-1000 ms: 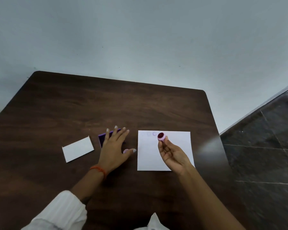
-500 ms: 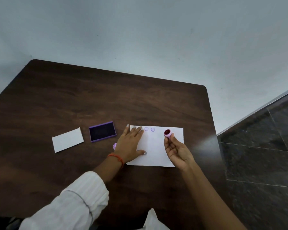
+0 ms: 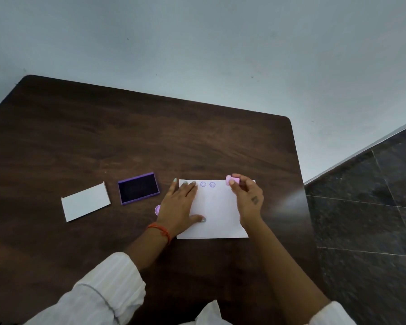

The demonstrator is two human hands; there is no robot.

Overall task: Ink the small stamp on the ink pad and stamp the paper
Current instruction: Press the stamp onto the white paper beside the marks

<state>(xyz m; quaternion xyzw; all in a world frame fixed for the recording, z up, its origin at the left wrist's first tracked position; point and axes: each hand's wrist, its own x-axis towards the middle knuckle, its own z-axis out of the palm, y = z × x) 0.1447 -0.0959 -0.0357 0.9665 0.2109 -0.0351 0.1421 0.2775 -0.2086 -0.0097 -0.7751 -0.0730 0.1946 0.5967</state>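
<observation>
A white sheet of paper [image 3: 217,214] lies on the dark wooden table [image 3: 127,141], with two small purple round stamp marks [image 3: 207,184] near its top edge. My left hand [image 3: 179,206] rests flat on the paper's left side, fingers spread. My right hand [image 3: 245,198] pinches the small pink stamp [image 3: 231,179] over the paper's top edge, right of the marks, its face turned to the left. The purple ink pad [image 3: 138,188] lies open to the left of the paper.
A white lid or card [image 3: 86,202] lies left of the ink pad. A small lilac round cap [image 3: 157,209] peeks out beside my left wrist. The table's right edge borders dark floor tiles [image 3: 366,207]; a pale wall [image 3: 197,55] rises behind.
My left hand moved from the ink pad onto the paper's left side. My right hand turned the stamp so its inked face no longer points up at me, and carried it toward the paper's top edge.
</observation>
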